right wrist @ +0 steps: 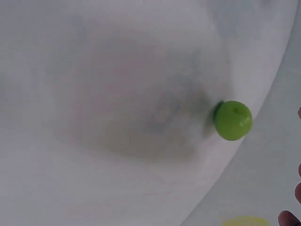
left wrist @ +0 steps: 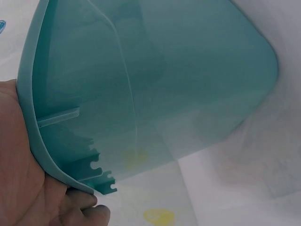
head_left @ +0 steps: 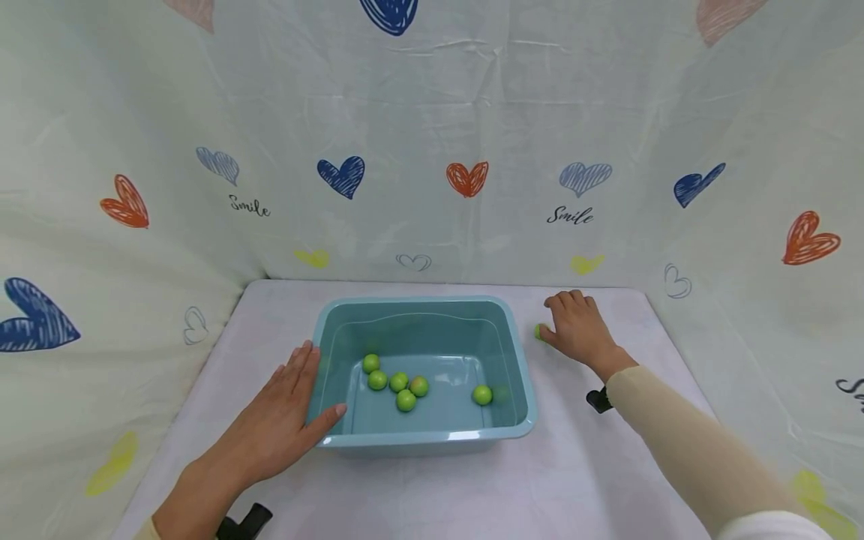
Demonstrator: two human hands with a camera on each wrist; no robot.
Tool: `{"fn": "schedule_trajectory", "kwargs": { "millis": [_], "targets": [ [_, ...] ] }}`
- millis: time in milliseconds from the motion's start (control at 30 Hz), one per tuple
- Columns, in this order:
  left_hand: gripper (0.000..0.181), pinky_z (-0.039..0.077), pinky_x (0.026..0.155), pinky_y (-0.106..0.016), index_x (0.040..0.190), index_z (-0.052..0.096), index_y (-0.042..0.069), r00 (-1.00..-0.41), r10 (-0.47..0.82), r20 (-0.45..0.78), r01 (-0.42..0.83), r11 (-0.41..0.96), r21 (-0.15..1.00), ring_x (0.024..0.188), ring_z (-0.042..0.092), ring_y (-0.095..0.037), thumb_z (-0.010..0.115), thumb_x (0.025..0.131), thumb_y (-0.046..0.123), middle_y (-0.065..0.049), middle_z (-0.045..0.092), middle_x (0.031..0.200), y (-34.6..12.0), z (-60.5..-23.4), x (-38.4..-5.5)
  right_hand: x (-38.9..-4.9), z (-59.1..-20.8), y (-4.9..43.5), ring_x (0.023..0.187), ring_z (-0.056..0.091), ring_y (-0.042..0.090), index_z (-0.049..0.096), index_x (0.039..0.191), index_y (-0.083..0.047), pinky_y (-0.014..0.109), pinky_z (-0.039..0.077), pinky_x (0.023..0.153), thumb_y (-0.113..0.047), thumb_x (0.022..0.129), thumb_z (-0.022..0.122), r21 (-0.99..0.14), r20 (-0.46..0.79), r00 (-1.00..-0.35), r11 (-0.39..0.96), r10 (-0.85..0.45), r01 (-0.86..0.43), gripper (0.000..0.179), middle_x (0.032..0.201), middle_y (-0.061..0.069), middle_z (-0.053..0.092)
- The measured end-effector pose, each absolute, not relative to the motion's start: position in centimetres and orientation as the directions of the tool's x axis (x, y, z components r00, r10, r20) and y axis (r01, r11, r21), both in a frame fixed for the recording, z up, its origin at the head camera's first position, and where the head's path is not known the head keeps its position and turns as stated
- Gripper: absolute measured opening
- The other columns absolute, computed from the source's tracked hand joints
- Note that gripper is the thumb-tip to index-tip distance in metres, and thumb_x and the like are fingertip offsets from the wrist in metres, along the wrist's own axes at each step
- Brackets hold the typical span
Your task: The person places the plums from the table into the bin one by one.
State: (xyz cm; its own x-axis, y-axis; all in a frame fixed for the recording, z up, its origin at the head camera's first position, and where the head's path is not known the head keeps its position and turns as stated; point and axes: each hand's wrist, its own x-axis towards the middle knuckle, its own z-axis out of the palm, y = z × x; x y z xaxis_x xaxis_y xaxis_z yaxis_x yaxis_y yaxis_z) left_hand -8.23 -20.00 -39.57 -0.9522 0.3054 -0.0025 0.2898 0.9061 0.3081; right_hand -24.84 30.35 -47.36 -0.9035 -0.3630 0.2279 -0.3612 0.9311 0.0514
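Note:
A light blue-green plastic basin (head_left: 421,435) stands on the table, with several small round green fruits (head_left: 406,400) on its floor. One of these has a brownish patch, and a single fruit (head_left: 482,395) lies apart on the right. My left hand (head_left: 277,420) rests on the basin's left rim, fingers extended and thumb lying over the front left corner. To the right of the basin, my right hand (head_left: 575,328) is over the table with its fingers spread and slightly bent. Another green fruit (right wrist: 233,120) lies on the cloth beneath it, apart from the fingertips in the right wrist view.
A white cloth (head_left: 567,465) covers the table. Behind and at both sides hangs a pale curtain (head_left: 513,247) printed with hearts. The table's back edge runs close behind the basin and the right hand. Black wrist-camera mounts (head_left: 599,400) sit under both wrists.

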Motion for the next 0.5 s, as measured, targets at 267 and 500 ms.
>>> {"fn": "schedule_trajectory", "kwargs": {
  "millis": [267, 500],
  "targets": [
    [0.097, 0.030, 0.123, -0.067, 0.164, 0.022, -0.008, -0.954, 0.299, 0.005, 0.286, 0.909, 0.304, 0.158, 0.026, -0.048, 0.055, 0.104, 0.061, -0.027, 0.021, 0.172, -20.0, -39.6, -8.1, -24.8, -50.1, 30.8, 0.125, 0.052, 0.042, 0.058, 0.130, 0.000, 0.062, 0.045, 0.106, -0.026, 0.093, 0.078, 0.084, 0.132, -0.920, 0.928, -0.370, -0.362, 0.049, 0.129, 0.020, 0.061],
    [0.098, 0.030, 0.124, -0.067, 0.164, 0.021, -0.008, -0.956, 0.293, -0.003, 0.278, 0.911, 0.304, 0.158, 0.026, -0.048, 0.054, 0.104, 0.062, -0.028, 0.020, 0.172, -20.0, -39.6, -8.2, -25.1, -51.3, 30.8, 0.125, 0.050, 0.041, 0.056, 0.131, 0.000, 0.058, 0.046, 0.103, -0.015, 0.094, 0.070, 0.132, 0.097, -0.919, 0.920, -0.382, -0.368, 0.042, 0.130, 0.020, 0.060]
  ]
}}
